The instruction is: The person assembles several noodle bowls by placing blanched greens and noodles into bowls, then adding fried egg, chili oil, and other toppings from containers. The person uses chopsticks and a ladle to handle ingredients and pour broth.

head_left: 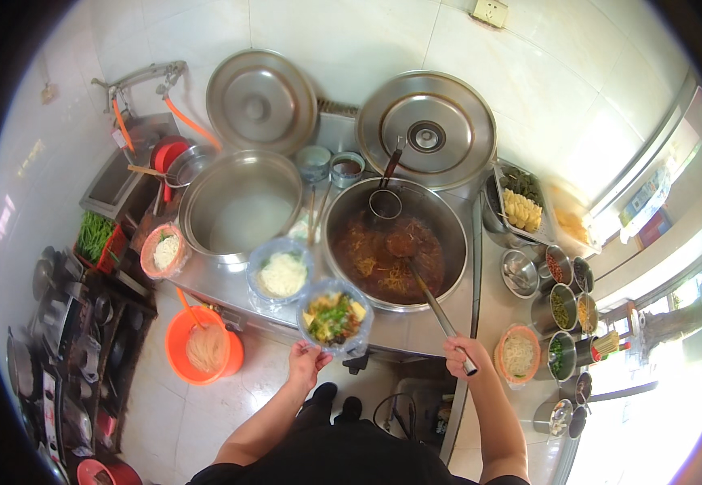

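My left hand (pixel 308 361) is closed on the near rim of a bag-lined bowl (pixel 336 317), which holds noodles or other food topped with chopped greens and yellow pieces. My right hand (pixel 466 359) grips the end of a long ladle (pixel 430 299). The ladle's head lies in the reddish-brown broth of a large steel pot (pixel 458 279). A small strainer (pixel 385 202) with a dark handle leans over the pot's far side. Just beyond my left hand stands another bag-lined bowl, with white noodles (pixel 281 275) in it.
A second large pot (pixel 197 190) of cloudy liquid stands left. Two big lids (pixel 260 97) lean on the wall. Steel topping cups (pixel 561 307) and a noodle bowl (pixel 517 356) line the right counter. An orange bucket (pixel 181 339) is on the floor, beside a cookware rack (pixel 68 356).
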Available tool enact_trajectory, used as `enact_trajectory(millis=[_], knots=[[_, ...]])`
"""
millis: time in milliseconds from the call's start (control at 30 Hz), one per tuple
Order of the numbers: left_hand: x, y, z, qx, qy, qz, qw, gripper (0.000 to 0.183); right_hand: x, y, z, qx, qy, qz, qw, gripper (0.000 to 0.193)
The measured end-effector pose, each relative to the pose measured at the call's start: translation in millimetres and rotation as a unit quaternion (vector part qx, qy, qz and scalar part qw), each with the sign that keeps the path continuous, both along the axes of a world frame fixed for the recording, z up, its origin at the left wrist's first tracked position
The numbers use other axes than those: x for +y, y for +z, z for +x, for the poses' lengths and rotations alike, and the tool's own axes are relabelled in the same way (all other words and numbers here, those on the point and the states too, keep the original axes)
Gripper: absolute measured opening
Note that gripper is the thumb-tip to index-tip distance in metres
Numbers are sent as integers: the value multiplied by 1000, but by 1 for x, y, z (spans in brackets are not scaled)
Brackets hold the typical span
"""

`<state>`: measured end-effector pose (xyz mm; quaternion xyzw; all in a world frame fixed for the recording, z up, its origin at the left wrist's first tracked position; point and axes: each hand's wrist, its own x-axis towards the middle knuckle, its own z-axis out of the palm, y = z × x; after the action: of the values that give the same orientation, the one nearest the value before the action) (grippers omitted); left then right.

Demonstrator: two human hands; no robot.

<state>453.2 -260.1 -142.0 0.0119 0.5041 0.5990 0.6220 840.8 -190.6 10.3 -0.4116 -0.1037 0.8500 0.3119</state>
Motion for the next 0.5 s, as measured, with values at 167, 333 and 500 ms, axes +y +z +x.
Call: enact_trajectory(millis=[167,333,500], knots=[[-1,-2,1,5,1,6,1000,35,-39,48,1,-38,-36,2,999,18],[-2,-4,3,11,5,3,1000,37,-76,101,4,-77,-8,17,997,32],[-4,-3,6,13,22,14,1000,35,-116,148,10,-39,4,6,999,53]])
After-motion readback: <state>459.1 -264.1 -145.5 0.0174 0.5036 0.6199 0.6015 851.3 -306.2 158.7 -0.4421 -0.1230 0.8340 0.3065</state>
